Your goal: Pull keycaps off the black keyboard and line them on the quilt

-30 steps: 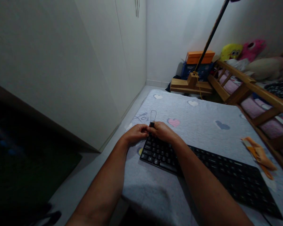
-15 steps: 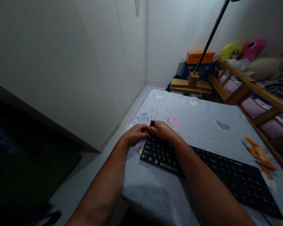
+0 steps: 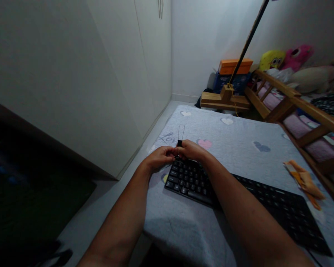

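A black keyboard (image 3: 187,180) lies slanted on the cloth-covered surface (image 3: 180,226), partly hidden under my right forearm. At its upper left corner, my right hand (image 3: 191,151) grips a small black tool (image 3: 179,143) with a thin wire loop (image 3: 181,131) pointing up and away. My left hand (image 3: 163,156) meets the right one there, fingers curled together near the keyboard's top left keys. Whatever sits between the left fingertips is too small to make out.
An orange cloth (image 3: 308,183) lies beyond the keyboard on the right. Past the cloth runs a wooden bed rail (image 3: 317,107). A wooden stand with a dark pole (image 3: 250,40) is at the back, beside an orange box (image 3: 235,66). A pale cabinet (image 3: 100,74) fills the left.
My right hand and the wire-loop tool have risen slightly, away from the keys. The left hand has hardly moved, and the whole view has shifted a little.
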`<state>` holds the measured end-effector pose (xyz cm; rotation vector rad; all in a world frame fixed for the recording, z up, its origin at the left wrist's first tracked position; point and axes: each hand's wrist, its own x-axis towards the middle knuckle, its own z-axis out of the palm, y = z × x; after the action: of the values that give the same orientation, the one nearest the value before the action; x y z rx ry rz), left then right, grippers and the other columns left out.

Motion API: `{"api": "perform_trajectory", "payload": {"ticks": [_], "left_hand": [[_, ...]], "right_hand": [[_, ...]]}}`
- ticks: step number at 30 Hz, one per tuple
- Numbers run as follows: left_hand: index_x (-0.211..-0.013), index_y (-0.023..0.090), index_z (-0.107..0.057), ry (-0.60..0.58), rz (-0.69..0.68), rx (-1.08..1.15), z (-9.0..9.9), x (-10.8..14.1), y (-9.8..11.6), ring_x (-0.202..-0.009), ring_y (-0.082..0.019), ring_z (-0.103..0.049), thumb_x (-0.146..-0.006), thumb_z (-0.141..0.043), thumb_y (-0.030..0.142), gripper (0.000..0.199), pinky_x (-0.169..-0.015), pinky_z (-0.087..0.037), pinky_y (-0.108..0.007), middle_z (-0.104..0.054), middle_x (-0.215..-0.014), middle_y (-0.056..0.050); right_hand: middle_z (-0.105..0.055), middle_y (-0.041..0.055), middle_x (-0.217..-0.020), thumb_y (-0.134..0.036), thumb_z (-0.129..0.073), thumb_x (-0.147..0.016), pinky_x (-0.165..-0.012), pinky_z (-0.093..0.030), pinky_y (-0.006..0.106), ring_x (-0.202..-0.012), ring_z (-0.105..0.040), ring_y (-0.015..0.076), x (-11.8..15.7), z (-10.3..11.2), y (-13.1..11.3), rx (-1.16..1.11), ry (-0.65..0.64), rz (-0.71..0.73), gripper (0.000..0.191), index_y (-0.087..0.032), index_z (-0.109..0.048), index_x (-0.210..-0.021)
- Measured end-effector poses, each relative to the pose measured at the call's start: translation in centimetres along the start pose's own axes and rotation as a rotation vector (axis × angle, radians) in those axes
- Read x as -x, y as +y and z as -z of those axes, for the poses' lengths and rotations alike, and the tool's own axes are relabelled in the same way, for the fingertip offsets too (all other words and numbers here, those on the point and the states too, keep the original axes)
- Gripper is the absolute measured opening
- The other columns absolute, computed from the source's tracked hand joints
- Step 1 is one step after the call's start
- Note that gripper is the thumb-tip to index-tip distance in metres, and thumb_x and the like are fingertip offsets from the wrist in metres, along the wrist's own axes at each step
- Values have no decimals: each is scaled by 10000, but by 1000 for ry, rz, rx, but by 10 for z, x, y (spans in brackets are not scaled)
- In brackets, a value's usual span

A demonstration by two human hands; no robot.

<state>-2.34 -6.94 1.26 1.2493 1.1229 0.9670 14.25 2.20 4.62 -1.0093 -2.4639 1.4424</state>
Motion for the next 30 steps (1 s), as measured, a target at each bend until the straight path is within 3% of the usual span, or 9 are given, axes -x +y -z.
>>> {"api": "perform_trajectory", "payload": {"ticks": [10, 17, 26, 30], "left_hand": [[-975, 102, -709, -47, -13, 69, 1, -3, -4, -879, -180, -614, -639, -668, 139, 341, -824, -445, -292, -691, -975, -99], [-909, 104, -692, -25, -1, 70, 2, -4, -4, -889, -205, -635, -668, -773, 238, 287, -841, -465, -328, -693, -914, -103], [-919, 123, -696, 51, -38, -50, 0, -2, -5, -876, -206, -634, -718, -754, 300, 274, -828, -479, -340, -690, -897, -80], [-909, 131, -694, 79, -93, -136, 1, -3, 1, -878, -199, -631, -725, -739, 289, 247, -839, -470, -336, -689, -909, -70]], "right_hand": [[-589, -44, -525, -242, -591, -905, -480, -370, 180, -462, -514, 71, -3, 2, 3, -166, -30, -83, 249, -157, -624, -674], [-565, -51, -510, -242, -546, -908, -470, -354, 188, -451, -495, 70, 1, 1, 8, -232, 10, -34, 238, -157, -602, -693], [-600, -42, -578, -325, -572, -877, -490, -373, 205, -494, -535, 86, 18, 0, 8, -259, 51, 96, 207, -166, -628, -756], [-599, -41, -581, -317, -582, -862, -502, -386, 209, -506, -537, 90, 29, 2, 1, -282, 149, 110, 179, -165, -650, -796]]}}
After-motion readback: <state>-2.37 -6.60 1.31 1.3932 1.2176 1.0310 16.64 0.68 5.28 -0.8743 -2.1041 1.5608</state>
